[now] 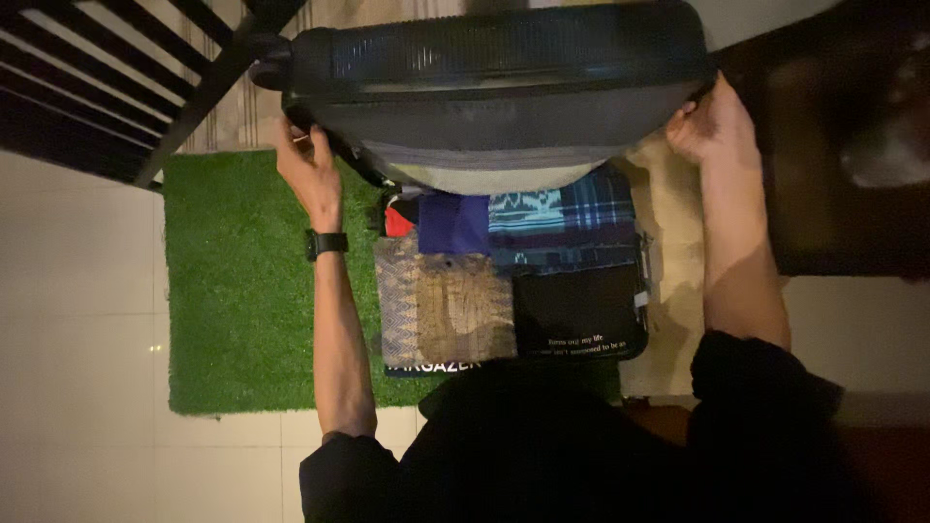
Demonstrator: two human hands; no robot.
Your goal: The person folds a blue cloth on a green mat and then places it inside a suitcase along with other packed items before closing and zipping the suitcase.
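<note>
A dark hard-shell suitcase lies open on the floor in front of me. Its lid (494, 87) is tilted up over the lower half. My left hand (308, 167), with a black watch on the wrist, grips the lid's left edge. My right hand (712, 126) grips the lid's right edge. Below the lid the lower half is packed with folded clothes (542, 228): a blue piece, a plaid piece, a brown patterned cloth (446, 305) and a black garment with white print (579, 315).
A green artificial-grass mat (237, 291) lies under the suitcase's left side on pale floor tiles (77, 339). A dark slatted frame (107, 87) stands at the upper left. Dark wooden furniture (843, 165) is at the right.
</note>
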